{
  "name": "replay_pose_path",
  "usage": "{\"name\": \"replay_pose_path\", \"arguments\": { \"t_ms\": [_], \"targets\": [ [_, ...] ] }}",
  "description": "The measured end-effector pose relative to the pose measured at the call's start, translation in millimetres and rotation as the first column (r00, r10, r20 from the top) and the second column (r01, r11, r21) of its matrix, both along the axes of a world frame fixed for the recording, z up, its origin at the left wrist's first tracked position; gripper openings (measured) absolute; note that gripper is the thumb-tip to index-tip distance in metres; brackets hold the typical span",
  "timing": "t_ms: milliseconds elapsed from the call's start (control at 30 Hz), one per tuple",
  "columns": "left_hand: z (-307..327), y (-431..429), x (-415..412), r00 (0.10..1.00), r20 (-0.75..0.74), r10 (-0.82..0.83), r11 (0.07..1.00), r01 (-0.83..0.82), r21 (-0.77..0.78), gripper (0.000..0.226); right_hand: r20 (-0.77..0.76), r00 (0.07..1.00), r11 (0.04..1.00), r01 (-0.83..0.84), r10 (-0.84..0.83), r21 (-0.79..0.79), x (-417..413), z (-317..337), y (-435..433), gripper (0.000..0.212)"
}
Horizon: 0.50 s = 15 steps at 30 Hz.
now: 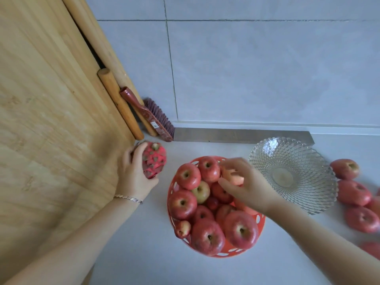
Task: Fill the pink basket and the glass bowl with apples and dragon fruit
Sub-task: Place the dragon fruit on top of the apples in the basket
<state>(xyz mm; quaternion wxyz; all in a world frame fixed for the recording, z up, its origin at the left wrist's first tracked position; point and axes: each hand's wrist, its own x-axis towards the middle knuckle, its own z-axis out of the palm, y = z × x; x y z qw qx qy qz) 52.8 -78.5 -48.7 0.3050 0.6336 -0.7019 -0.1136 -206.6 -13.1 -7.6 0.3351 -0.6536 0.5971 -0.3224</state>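
Two bare hands over a pale, smooth worktop [144,254], head view only. Left hand [134,175], thin bracelet [128,198] at wrist, has its grip wrapped round a scaly pink-red dragon fruit [154,159] resting on the worktop right by the upright bamboo board [51,120]. Right hand [246,184] sits over the far side of the pink basket [260,221], grip narrow, fingers pinched on a pale pink apple [233,175] just above the pile.

Basket: round plastic w/ oval cutouts in the wall, heaped w/ glossy red apples [207,235], one yellow-green apple [200,191] near centre. Fruit stands above the rim.

Glass bowl [294,173]: clear, diamond-cut texture, wavy rim, just right of the basket. Holds nothing.

Loose red apples [353,192] lie on the worktop beyond the bowl, running off the right edge.

Back edge: tiled wall, metal strip [242,136] along its foot. Wooden rolling pins [120,103] and a dark-red brush [152,115] lean in the corner. Open worktop near the front and btw the dragon fruit and basket.
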Motion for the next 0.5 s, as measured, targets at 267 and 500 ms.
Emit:
{"name": "replay_pose_path", "arguments": {
  "t_ms": [267,500],
  "targets": [
    [74,31,-65,0.628,0.602,-0.493,0.558,0.759,-0.334,0.051,0.228,0.953,0.903,-0.267,0.198,0.335,-12,63,-13,0.085],
    [66,45,-92,0.51,0.748,-0.425,0.354,0.854,-0.381,0.043,0.06,0.962,0.941,-0.271,0.265,0.202,-9,37,8,0.089]
  ]
}}
